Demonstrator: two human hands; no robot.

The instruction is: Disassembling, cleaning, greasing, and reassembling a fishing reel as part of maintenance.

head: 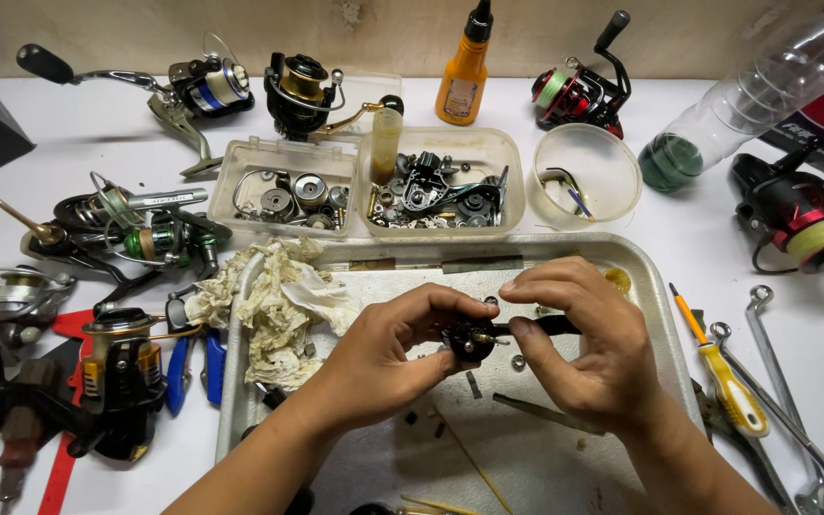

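A small black reel part point(470, 338) with a brass-coloured pin sits pinched between the fingers of the left hand point(388, 358) and the right hand point(579, 348), both closed on it above a metal tray point(641, 286). The tray rests on a white surface point(97, 124) against a beige wall. Beyond the fingers stand two clear boxes of parts point(288, 176), left of them a crumpled rag point(269, 296), right a yellow-handled screwdriver point(722, 372).

Bright, even light falls from above onto the metal tray point(641, 277), whose rim shows mild glare. Shadows are soft and short, pooling just below the hands over the tray. Focus is sharp around the tray (small parts stay crisp). Far from the tray, the corners bend slightly, and the white table looks washed out.
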